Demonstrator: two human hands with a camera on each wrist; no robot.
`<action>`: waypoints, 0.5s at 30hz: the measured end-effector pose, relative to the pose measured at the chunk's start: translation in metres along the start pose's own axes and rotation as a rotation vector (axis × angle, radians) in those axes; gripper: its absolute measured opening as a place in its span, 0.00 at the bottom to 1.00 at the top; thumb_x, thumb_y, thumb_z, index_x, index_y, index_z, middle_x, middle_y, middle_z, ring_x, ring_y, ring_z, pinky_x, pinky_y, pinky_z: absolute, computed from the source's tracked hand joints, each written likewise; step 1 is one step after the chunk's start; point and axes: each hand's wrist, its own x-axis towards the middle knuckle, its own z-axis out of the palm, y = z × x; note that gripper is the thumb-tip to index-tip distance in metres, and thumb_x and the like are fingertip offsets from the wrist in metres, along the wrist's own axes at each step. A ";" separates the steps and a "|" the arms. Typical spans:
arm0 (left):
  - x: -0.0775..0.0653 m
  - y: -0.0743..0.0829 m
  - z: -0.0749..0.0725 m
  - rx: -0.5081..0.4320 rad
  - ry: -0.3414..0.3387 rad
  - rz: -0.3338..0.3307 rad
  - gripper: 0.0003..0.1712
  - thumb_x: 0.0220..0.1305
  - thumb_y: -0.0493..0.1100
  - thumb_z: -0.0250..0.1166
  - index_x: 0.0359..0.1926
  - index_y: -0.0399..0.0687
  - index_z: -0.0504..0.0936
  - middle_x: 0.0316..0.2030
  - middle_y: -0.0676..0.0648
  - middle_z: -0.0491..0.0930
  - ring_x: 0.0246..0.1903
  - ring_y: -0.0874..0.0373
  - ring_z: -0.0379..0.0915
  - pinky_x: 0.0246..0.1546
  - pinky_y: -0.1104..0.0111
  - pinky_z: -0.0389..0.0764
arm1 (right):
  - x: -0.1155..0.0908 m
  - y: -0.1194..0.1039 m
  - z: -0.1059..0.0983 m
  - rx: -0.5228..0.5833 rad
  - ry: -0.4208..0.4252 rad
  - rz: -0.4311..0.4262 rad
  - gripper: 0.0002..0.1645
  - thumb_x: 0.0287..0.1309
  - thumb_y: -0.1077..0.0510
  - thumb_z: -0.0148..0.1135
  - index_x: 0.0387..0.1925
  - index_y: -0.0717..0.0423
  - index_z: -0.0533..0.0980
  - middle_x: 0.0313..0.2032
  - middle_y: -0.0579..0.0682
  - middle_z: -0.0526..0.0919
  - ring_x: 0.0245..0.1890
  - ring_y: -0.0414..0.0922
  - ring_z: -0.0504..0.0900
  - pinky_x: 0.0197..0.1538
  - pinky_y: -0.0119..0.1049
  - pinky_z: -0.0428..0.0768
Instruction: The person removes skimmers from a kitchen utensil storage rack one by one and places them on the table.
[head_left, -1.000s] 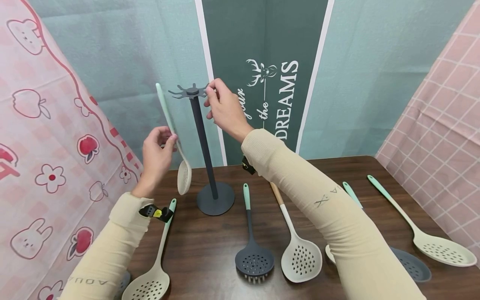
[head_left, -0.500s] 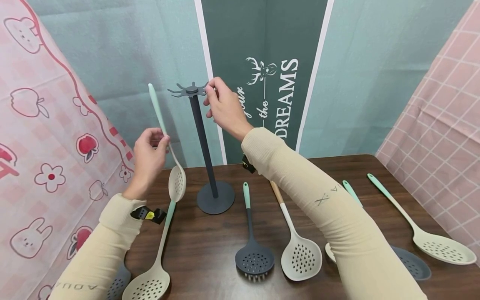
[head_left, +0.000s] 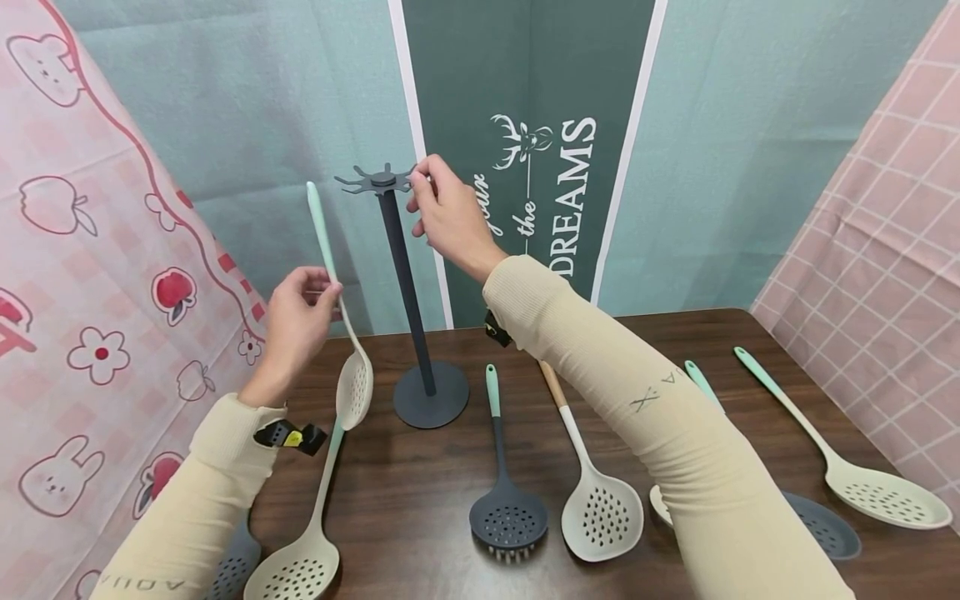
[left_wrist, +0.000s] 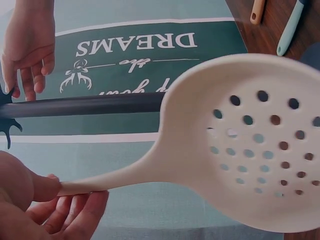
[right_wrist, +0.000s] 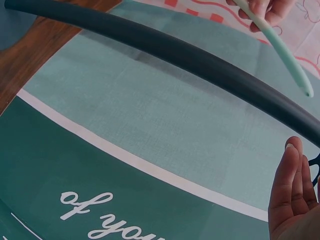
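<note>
My left hand pinches a cream skimmer where its neck meets the mint-green handle. Handle up and perforated bowl down, the skimmer is tilted left of the dark grey utensil stand. In the left wrist view the holed bowl fills the right side, with thumb and fingertips on the thin neck. My right hand pinches one of the hooks at the top of the stand, on its right side. The other hooks carry nothing. The stand's round base rests on the table.
On the brown table lie a cream skimmer, a grey skimmer, a dark slotted spoon with prongs, a white skimmer with wooden handle and a cream slotted spoon. My right sleeve partly covers others. Fabric hangs around.
My left hand has moved left and then lower, carrying the skimmer away from the stand, and the skimmer's bowl has turned more toward the view. The right hand has stayed at the hook.
</note>
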 end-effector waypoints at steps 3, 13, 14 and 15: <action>-0.003 -0.001 -0.001 0.032 -0.031 -0.008 0.14 0.75 0.37 0.58 0.53 0.27 0.76 0.43 0.35 0.80 0.36 0.58 0.80 0.37 0.70 0.85 | 0.000 0.000 0.000 -0.002 0.002 -0.002 0.11 0.81 0.51 0.44 0.48 0.51 0.70 0.36 0.50 0.81 0.28 0.45 0.83 0.32 0.37 0.78; -0.013 -0.008 -0.007 0.105 -0.178 -0.052 0.14 0.74 0.36 0.59 0.52 0.26 0.76 0.43 0.31 0.80 0.39 0.45 0.82 0.33 0.68 0.85 | -0.001 0.000 -0.001 -0.004 -0.004 0.000 0.11 0.81 0.51 0.44 0.47 0.51 0.70 0.36 0.50 0.81 0.28 0.46 0.83 0.33 0.37 0.79; -0.014 -0.009 -0.007 0.106 -0.189 -0.061 0.15 0.75 0.37 0.59 0.53 0.27 0.76 0.43 0.31 0.80 0.38 0.47 0.82 0.32 0.70 0.85 | -0.001 0.000 -0.001 -0.004 -0.005 0.000 0.11 0.81 0.51 0.44 0.48 0.51 0.70 0.36 0.50 0.81 0.28 0.46 0.83 0.33 0.37 0.79; -0.015 -0.010 -0.007 0.109 -0.201 -0.072 0.15 0.75 0.37 0.59 0.53 0.27 0.75 0.43 0.32 0.79 0.36 0.49 0.82 0.31 0.70 0.84 | -0.001 0.000 -0.001 -0.006 -0.004 -0.002 0.11 0.81 0.51 0.43 0.47 0.51 0.70 0.36 0.50 0.81 0.28 0.45 0.83 0.32 0.37 0.79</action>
